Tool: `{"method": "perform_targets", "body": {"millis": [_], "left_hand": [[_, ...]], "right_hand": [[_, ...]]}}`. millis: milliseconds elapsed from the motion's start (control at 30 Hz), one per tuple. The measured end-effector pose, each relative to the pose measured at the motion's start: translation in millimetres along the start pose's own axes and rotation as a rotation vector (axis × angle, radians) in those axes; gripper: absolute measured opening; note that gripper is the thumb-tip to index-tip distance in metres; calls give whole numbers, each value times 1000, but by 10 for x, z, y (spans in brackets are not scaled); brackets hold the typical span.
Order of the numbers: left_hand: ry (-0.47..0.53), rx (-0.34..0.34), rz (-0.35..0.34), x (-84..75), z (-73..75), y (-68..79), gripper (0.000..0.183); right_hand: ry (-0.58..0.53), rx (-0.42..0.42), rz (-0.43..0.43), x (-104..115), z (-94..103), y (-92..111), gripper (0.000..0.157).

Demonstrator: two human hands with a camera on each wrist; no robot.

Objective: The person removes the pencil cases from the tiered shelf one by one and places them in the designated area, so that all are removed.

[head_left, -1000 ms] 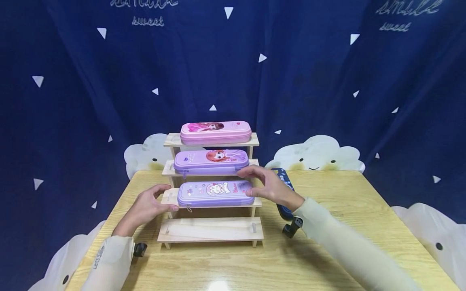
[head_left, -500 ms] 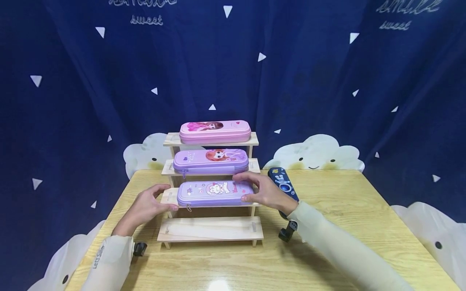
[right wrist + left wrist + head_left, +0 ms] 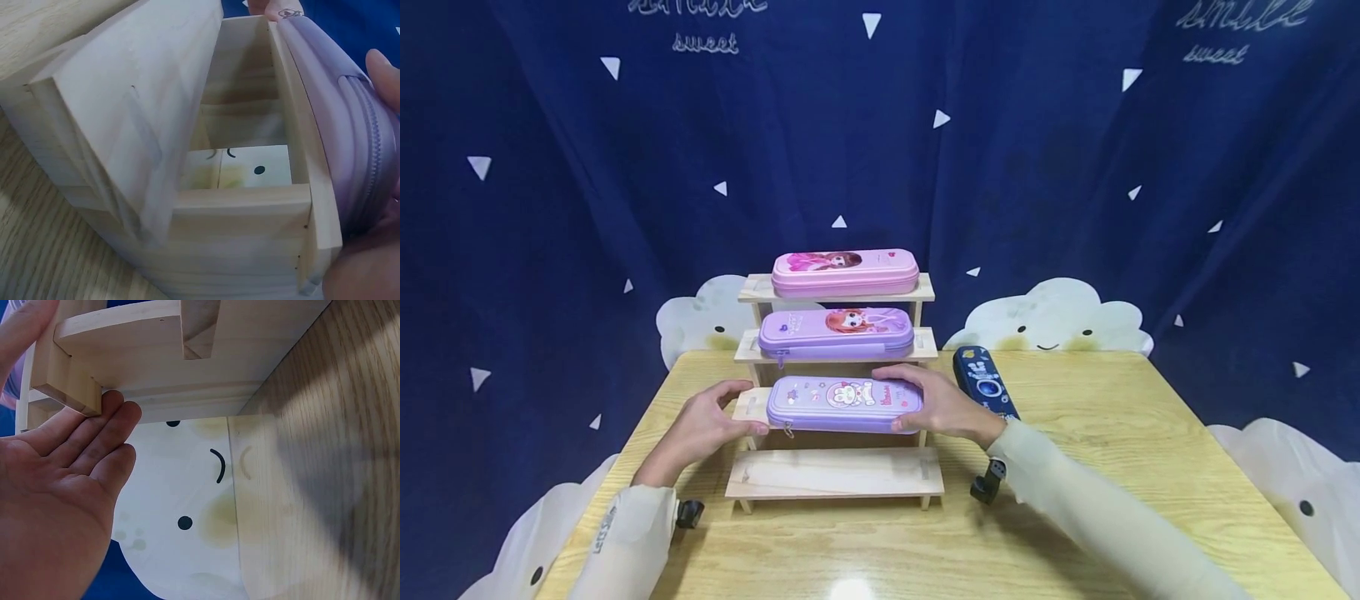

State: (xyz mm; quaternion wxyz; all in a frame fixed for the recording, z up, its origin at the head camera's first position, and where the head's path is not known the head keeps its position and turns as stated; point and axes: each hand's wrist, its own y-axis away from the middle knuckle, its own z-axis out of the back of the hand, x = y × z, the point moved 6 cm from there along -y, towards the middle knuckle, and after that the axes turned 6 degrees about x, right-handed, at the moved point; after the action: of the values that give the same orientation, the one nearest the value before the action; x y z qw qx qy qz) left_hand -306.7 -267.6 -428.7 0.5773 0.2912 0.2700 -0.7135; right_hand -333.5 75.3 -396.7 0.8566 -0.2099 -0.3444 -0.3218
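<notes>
A purple pencil case (image 3: pixel 842 404) with a rabbit print lies along the third tier down of a stepped wooden shelf (image 3: pixel 835 473). My right hand (image 3: pixel 947 404) grips its right end, thumb at the front side and fingers over the back. In the right wrist view the zipped side of the pencil case (image 3: pixel 350 125) shows beside the board's edge. My left hand (image 3: pixel 703 425) holds the left end of that same tier, thumb at its front edge. The left wrist view shows the left hand's fingers (image 3: pixel 112 434) reaching under the wooden board.
Another purple pencil case (image 3: pixel 835 332) sits one tier higher, and a pink one (image 3: pixel 846 273) on the top tier. A dark blue pencil case (image 3: pixel 983 379) with an astronaut print lies on the table (image 3: pixel 1097 433), right of the shelf. Behind hangs a blue curtain (image 3: pixel 1037 167).
My right hand has moved left and closed over the case's right end. The rabbit-print case has shifted slightly toward me. My left hand has stayed on the shelf.
</notes>
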Motion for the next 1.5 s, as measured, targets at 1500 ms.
{"method": "perform_targets", "body": {"millis": [1500], "left_hand": [[4, -6, 5, -13, -5, -3, 85]], "right_hand": [[-119, -112, -19, 613, 385, 380, 72]]}}
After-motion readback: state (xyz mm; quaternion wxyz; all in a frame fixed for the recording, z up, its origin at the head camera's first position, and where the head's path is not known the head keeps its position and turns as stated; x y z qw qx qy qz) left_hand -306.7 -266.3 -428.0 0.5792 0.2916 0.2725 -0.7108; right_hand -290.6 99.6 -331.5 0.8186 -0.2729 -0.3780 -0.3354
